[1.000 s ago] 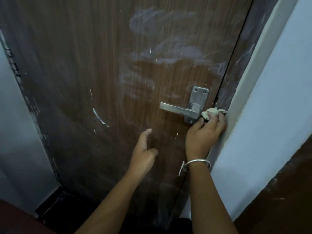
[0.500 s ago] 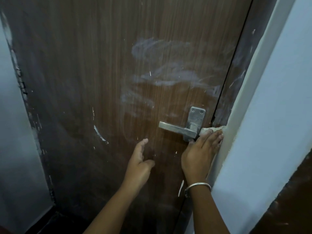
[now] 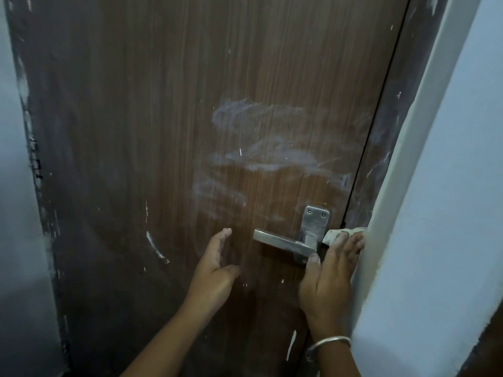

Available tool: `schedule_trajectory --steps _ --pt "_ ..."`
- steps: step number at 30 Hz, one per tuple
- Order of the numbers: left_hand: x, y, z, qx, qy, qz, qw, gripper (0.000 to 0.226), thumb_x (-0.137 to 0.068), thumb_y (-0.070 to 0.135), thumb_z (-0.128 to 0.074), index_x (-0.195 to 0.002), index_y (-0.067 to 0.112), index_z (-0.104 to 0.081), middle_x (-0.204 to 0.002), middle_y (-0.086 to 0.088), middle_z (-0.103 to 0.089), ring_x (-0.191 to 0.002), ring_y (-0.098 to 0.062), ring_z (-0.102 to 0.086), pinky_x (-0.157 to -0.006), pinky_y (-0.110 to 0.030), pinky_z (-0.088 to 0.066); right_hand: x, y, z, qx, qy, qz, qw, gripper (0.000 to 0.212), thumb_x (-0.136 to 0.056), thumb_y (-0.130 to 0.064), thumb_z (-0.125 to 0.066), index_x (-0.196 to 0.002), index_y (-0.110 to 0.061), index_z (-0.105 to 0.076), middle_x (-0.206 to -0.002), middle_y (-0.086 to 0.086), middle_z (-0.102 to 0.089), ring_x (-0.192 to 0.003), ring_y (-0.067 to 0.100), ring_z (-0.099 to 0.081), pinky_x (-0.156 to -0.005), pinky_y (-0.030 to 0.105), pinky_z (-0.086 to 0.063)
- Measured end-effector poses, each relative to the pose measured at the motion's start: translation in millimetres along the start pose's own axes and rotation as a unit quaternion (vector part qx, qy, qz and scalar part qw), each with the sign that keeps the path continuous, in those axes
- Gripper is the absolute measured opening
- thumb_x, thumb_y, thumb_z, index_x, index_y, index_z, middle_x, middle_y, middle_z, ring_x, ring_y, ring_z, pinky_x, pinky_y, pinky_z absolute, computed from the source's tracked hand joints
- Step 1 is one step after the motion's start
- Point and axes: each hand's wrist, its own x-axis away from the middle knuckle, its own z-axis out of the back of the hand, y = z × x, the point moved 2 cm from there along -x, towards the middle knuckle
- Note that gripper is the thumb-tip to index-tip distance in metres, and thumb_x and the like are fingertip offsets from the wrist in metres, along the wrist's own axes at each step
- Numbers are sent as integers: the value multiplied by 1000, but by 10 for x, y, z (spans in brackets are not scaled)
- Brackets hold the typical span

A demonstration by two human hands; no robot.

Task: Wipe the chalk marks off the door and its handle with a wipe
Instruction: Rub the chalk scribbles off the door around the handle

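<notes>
The brown wooden door [image 3: 177, 104] fills the view. Smeared white chalk marks [image 3: 261, 159] lie above the metal lever handle [image 3: 285, 242], and a curved chalk stroke [image 3: 156, 247] sits lower left. My right hand [image 3: 329, 278] presses a whitish wipe [image 3: 337, 233] flat against the door, just right of the handle's plate; its fingers lie straight over the wipe and its thumb touches the handle base. To the left of the lever, my left hand [image 3: 215, 268] hovers by the door, open and holding nothing.
The pale door frame [image 3: 402, 159] and a light blue wall [image 3: 449, 213] stand close against my right hand. A grey wall [image 3: 16, 213] borders the door on the left. Chalk streaks also mark the dark strip [image 3: 381, 164] between door and frame.
The view has tilted up, so handle and hands sit lower in frame. My right hand's fingers have flattened over the wipe beside the handle plate. The left hand has barely moved.
</notes>
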Motion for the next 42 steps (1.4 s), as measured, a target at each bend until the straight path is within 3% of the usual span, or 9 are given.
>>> schedule_trajectory --steps 6,11,16,22,25,30,33,37,42 --pt "-160 59 -137 -9 -17 -25 999 68 -84 -8 -50 -135 35 -36 -135 20 -39 -122 7 -37 -79 -10 -43 -679 -357 205 139 25 46 989 85 -91 -58 -20 -146 2 4 -153 24 12 -142 31 13 -114 37 6" --pt "-262 197 -174 -8 -27 -65 997 66 -83 -10 -50 -124 41 -40 -120 31 -42 -96 34 -39 -67 6 -36 -996 -550 143 202 64 47 976 96 -87 -62 -31 -144 6 4 -151 31 7 -142 40 8 -116 48 3" --pt "-396 342 -155 11 -3 -86 996 66 -81 -12 -49 -109 48 -45 -121 25 -48 -102 25 -46 -75 -4 -45 -1059 -494 98 275 47 132 951 96 -84 -63 -33 -145 4 -3 -153 29 -1 -142 40 4 -115 51 1" --pt "-481 438 -230 -28 34 -105 994 70 -76 -15 -45 -116 43 -43 -137 9 -46 -127 0 -40 -103 -22 -36 -1027 -815 -276 344 -106 396 845 82 -86 -59 -34 -148 -8 -15 -157 16 -1 -144 29 7 -115 50 9" --pt "-466 447 -163 -43 27 -106 993 68 -78 -11 -48 -114 47 -44 -128 14 -51 -116 10 -47 -88 -11 -42 -1178 -907 -269 389 -98 467 788 80 -87 -56 -42 -148 -10 -20 -157 12 -12 -145 25 -3 -114 51 7" --pt "-469 461 79 -61 46 -92 993 65 -81 -7 -50 -117 46 -43 -111 23 -60 -108 9 -53 -79 -6 -45 -1564 -1082 -33 332 34 321 887 89 -83 -58 -45 -147 -4 -15 -156 18 -9 -144 31 -3 -113 50 10" --pt "-497 521 150 -70 66 -92 991 64 -80 -10 -47 -116 43 -43 -103 28 -58 -97 19 -52 -72 0 -41 -1556 -1263 -168 324 14 326 888 89 -83 -56 -46 -147 -3 -14 -156 20 -5 -144 33 2 -113 49 11" --pt "-498 623 193 -64 87 -104 989 59 -82 -8 -53 -124 33 -44 -109 29 -53 -99 23 -49 -74 2 -38 -1295 -1399 -530 365 -86 460 805 87 -87 -56 -41 -148 -8 -3 -157 15 2 -144 30 8 -110 50 16" --pt "-427 657 369 -99 99 -94 986 61 -80 -10 -47 -110 43 -45 -107 27 -56 -99 18 -51 -81 -6 -43 -1014 -1260 -739 414 -213 561 685 77 -93 -52 -33 -149 -13 2 -158 7 7 -144 23 9 -109 51 18"
